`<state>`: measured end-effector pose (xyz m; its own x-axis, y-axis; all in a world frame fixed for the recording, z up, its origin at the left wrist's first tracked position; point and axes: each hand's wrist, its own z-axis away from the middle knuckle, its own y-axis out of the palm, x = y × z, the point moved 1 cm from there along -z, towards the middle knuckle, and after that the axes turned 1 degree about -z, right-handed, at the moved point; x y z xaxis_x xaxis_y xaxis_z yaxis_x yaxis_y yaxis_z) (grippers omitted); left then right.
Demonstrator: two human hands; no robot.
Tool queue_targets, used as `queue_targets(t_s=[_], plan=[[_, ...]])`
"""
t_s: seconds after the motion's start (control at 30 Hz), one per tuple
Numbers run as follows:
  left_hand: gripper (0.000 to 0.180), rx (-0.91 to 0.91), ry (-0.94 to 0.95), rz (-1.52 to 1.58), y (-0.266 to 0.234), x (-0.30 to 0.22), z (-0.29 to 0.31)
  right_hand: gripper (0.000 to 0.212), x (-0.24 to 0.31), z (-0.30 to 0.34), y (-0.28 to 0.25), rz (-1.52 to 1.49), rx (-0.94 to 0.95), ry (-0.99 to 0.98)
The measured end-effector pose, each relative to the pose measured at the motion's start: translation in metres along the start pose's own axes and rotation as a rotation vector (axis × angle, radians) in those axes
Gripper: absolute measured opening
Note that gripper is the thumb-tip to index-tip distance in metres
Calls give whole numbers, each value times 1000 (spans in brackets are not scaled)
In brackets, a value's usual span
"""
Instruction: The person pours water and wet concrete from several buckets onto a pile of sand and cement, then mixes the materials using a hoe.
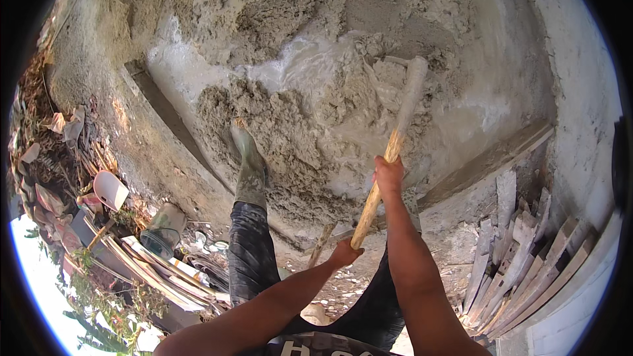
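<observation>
Near wet mortar (pixel 283 125), the left hand (pixel 344 252) and right hand (pixel 389 175), set apart, gripped 1 wooden handle (pixel 368 214); the left boot (pixel 250 170) could slip, because mortar looked slick.

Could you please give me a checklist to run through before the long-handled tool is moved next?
1. Left bare hand around the lower end of the long, pale wooden handle: ok.
2. Right bare hand closed around it farther up: ok.
3. Handle's far part clean: not ok, coated grey.
4. Smeared grey-green left boot clear of the lumpy, wet grey mixture: not ok, it stands in or on it.
5. Right foot's placement: cannot tell, not plainly visible.
</observation>
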<state>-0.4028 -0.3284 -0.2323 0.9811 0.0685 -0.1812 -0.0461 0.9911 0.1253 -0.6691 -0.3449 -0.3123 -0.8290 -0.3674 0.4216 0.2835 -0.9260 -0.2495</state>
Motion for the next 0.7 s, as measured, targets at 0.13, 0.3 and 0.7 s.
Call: queue_targets(t_s=[0.13,0.3,0.7], plan=[[45,47,-103,-92,0,77,112,23,-39,141,12,-113,-6,116],[41,-305,331,93,-86,77,92,19,53,215,90,-214,169,-146],[35,-563,-96,-47,-252,60,50,21,42,63,330,-2,295,-51]])
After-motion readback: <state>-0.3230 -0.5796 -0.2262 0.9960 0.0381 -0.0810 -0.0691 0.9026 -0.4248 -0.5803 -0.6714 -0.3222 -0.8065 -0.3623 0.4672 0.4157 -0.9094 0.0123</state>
